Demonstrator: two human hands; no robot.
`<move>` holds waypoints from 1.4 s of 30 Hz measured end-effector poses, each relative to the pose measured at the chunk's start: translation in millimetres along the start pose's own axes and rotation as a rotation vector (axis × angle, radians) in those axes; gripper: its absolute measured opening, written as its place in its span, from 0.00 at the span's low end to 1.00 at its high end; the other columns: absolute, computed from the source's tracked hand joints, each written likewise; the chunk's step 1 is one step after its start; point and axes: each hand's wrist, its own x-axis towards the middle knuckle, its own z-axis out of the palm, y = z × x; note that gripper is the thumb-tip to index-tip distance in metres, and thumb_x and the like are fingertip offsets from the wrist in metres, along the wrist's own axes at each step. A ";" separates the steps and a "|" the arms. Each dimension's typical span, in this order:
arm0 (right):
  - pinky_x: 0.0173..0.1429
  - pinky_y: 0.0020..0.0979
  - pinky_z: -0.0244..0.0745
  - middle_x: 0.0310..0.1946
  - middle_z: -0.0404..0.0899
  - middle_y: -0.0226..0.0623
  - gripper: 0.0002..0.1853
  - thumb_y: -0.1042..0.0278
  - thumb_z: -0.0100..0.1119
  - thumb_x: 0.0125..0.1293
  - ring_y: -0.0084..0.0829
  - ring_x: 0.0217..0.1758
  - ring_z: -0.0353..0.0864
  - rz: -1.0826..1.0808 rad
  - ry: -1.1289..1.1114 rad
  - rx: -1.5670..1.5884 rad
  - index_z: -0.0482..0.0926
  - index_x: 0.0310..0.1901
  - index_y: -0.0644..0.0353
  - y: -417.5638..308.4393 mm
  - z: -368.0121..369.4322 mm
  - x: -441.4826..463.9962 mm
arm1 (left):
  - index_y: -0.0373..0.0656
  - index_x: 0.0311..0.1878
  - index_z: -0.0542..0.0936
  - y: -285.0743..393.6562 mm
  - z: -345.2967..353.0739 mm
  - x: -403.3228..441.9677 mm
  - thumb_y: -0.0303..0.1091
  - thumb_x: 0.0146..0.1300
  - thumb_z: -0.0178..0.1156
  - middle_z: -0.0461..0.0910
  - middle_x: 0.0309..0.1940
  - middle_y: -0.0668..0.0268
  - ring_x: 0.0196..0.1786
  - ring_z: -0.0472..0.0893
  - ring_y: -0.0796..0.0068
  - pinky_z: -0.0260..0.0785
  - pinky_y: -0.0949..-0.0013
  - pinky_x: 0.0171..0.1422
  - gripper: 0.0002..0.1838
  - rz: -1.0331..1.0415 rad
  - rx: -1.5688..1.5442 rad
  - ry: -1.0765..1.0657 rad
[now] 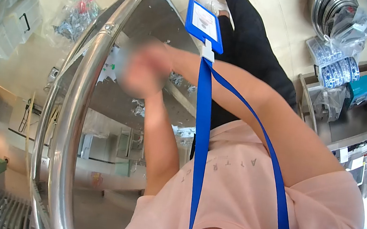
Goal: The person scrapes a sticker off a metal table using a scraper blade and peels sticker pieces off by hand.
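Observation:
My left hand [140, 79] and my right hand [157, 58] are close together over a grey metal panel [124, 101]. A blur covers both hands, so their fingers and anything between them are hidden. The panel carries torn, curled scraps of silvery film [138, 108] and a pale patch with green marks [110, 64] just left of my hands. A shiny bent metal tube [72, 112] runs along the panel's left side. Whether either hand touches the panel cannot be made out.
A blue-framed badge [204, 26] hangs on a blue lanyard [202, 117] beside my right forearm. A plastic bag of scraps [77, 18] lies on the floor, left. Stacked metal lids [324, 12], blue-and-white patterned items [339, 71] and a teal box [361, 90] are at upper right.

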 end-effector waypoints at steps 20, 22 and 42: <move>0.21 0.21 0.56 0.13 0.62 0.25 0.12 0.64 0.48 0.58 0.18 0.15 0.58 -0.115 -0.091 -0.374 0.70 0.20 0.58 -34.9 10.3 18.7 | 0.30 0.19 0.74 66.5 2.8 27.0 0.35 0.59 0.46 0.73 0.12 0.59 0.14 0.71 0.72 0.61 0.68 0.19 0.19 -0.121 0.162 0.220; 0.20 0.23 0.56 0.13 0.63 0.26 0.11 0.66 0.48 0.58 0.18 0.15 0.58 -0.155 -0.115 -0.461 0.71 0.22 0.62 -36.7 15.8 7.5 | 0.31 0.18 0.73 68.7 -2.7 23.7 0.36 0.60 0.44 0.71 0.11 0.65 0.15 0.66 0.80 0.58 0.72 0.18 0.21 -0.166 0.117 0.237; 0.26 0.21 0.67 0.19 0.71 0.32 0.08 0.69 0.51 0.56 0.20 0.21 0.68 -0.398 0.351 -0.687 0.72 0.26 0.65 43.7 -2.3 -18.8 | 0.37 0.25 0.69 24.6 -43.7 -23.6 0.31 0.58 0.47 0.68 0.17 0.68 0.19 0.65 0.82 0.54 0.80 0.19 0.09 -0.828 -0.710 0.163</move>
